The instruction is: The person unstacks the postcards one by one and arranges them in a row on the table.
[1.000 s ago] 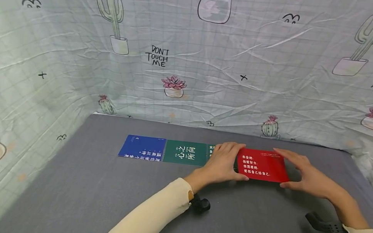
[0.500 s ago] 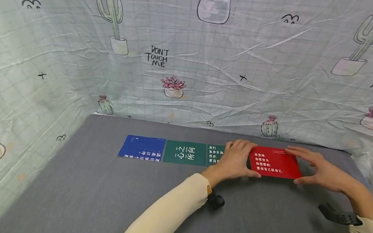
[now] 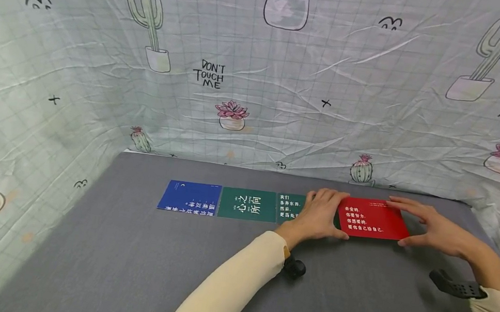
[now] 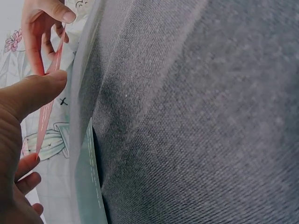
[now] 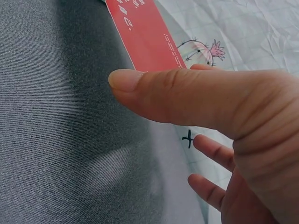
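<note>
Both hands hold a red card with white printed characters by its two short ends. My left hand pinches the left end, thumb at the near corner and fingers at the far one. At the opposite end, my right hand grips the card the same way. In the left wrist view the red card appears nearly edge-on, raised over the table. Under the left hand lies a green card, its right part mostly covered. To its left, another green card and a blue card continue the row.
The cards lie along the back of a table covered in dark grey cloth. Behind it and to the sides hangs a pale curtain printed with cacti and lettering. A black band is on the right wrist.
Both hands have moved the red card to the right and slightly away, past its earlier spot. More of the second green card now shows. Little has moved in the last half second.
</note>
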Demonstrator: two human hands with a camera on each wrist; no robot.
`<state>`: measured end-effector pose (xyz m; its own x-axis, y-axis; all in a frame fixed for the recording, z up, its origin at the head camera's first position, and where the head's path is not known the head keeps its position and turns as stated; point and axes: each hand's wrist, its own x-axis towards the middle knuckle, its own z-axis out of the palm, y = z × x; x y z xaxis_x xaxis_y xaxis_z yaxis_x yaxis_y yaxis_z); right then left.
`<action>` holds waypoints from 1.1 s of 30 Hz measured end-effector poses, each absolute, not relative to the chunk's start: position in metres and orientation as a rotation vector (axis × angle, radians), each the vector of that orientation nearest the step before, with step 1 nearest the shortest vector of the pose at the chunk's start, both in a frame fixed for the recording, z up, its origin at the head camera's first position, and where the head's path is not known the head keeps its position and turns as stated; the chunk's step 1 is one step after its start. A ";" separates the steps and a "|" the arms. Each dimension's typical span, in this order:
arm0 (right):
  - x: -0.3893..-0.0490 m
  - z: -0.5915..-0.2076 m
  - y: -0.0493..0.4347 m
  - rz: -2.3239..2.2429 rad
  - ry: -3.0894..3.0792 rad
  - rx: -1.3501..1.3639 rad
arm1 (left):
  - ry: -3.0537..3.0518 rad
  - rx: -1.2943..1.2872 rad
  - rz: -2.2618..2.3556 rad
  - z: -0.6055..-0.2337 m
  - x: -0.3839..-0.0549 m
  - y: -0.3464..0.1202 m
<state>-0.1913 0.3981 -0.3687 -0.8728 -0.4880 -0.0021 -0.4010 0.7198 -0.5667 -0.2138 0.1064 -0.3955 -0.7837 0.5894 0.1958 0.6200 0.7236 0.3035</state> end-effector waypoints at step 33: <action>-0.208 -0.387 0.405 -0.821 2.659 -0.613 | -3.036 -0.905 -0.354 -0.410 -0.229 0.122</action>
